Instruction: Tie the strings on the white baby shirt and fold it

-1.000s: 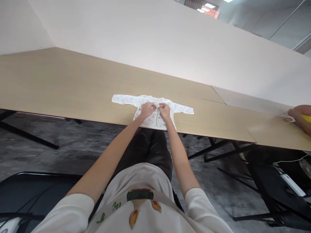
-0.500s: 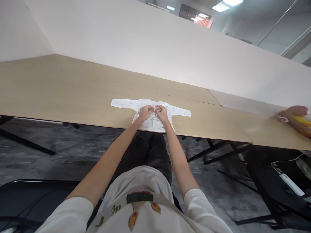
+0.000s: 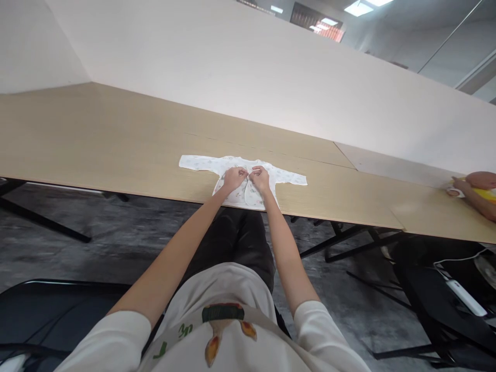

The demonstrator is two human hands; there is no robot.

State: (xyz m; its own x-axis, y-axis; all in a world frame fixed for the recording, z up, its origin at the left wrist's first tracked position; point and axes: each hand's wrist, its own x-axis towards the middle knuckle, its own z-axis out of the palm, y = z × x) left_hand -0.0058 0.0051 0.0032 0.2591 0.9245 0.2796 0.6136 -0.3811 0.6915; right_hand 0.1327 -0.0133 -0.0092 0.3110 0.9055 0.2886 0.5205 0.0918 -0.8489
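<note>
Baby shirt (image 3: 245,188), white with a small scattered print, lies face up and flat right under my fingers, its sleeves reaching out to either side of them. My left hand (image 3: 234,179) has thumb and fingertips pinched narrow on the edge of the front opening, just below the collar. My right hand (image 3: 260,180) curls close beside it, fingers narrow too; I cannot tell whether they have cloth between them.

I judge the step in hand to be fine work at that opening, though whether a tie or a snap is there is too small to tell. The next move seems to call for a light, exact pinch from both hands, with the two front panels kept level and unwrinkled.

Around my fingers spreads a pale wooden table (image 3: 96,139); the shirt's hem lies at its near edge. Beyond my fingertips a white wall (image 3: 232,67) rises from the back. Well apart, off to the right of my fingers, is what looks like another person's arm (image 3: 478,202), next to something yellow.
</note>
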